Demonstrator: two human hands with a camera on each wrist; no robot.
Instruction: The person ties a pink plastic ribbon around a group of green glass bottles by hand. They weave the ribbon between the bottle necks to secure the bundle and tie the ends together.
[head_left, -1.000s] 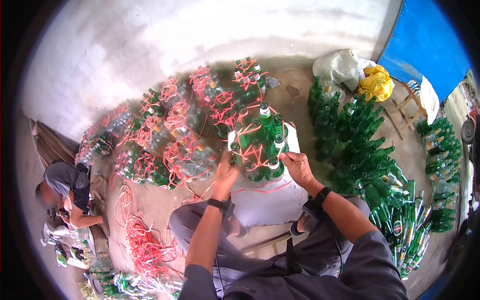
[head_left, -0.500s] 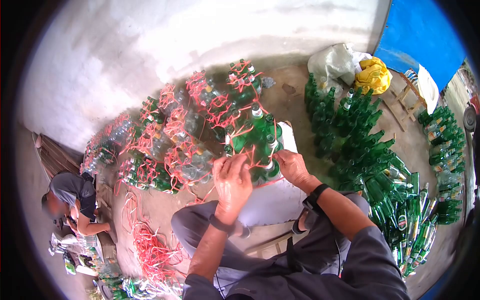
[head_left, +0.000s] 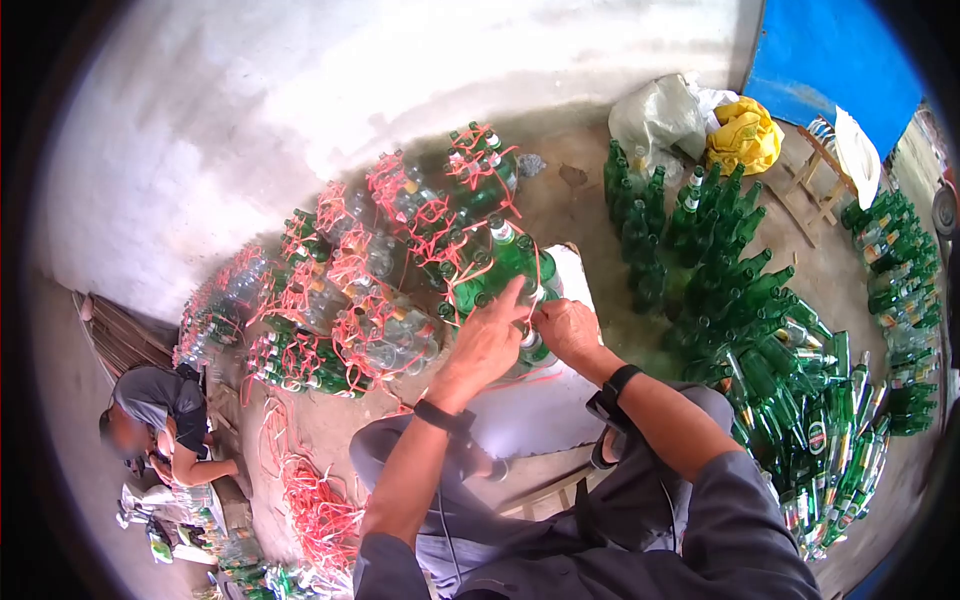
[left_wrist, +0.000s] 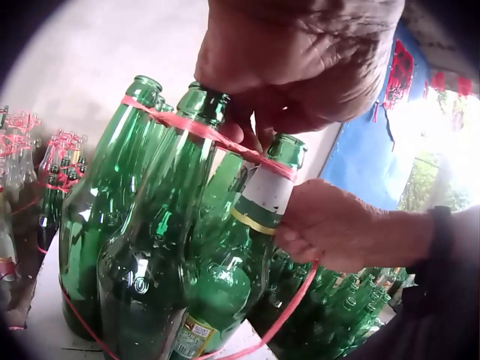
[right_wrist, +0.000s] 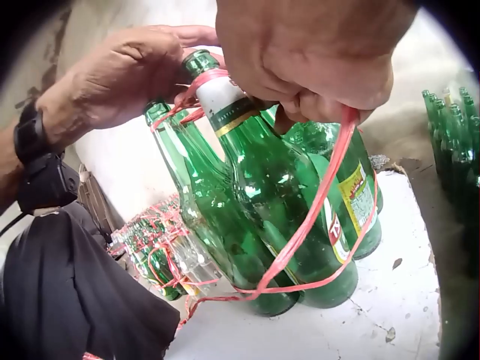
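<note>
A cluster of green glass bottles [right_wrist: 300,202] stands upright on a white-topped block [head_left: 530,415], with pink plastic strap [right_wrist: 315,210] round the necks and lower down round the bodies. My right hand [head_left: 570,330] grips the strap beside the near right bottle, and a length runs down from the fist. My left hand [head_left: 490,340] reaches over the necks, index finger stretched out. In the left wrist view its other fingers point down by the strap [left_wrist: 195,127] between the necks, their tips partly hidden; whether they pinch it I cannot tell.
Strapped bundles of bottles [head_left: 380,320] crowd the floor on the left, near a heap of loose pink strap [head_left: 315,510]. Loose green bottles [head_left: 720,240] stand to the right, others lie in a pile [head_left: 810,430]. A yellow bag [head_left: 745,135] sits at the back. Another person [head_left: 165,420] bends at far left.
My left hand has moved from the left side of the cluster up and over the bottle necks, towards my right hand. The right hand keeps its grip beside the near right bottle.
</note>
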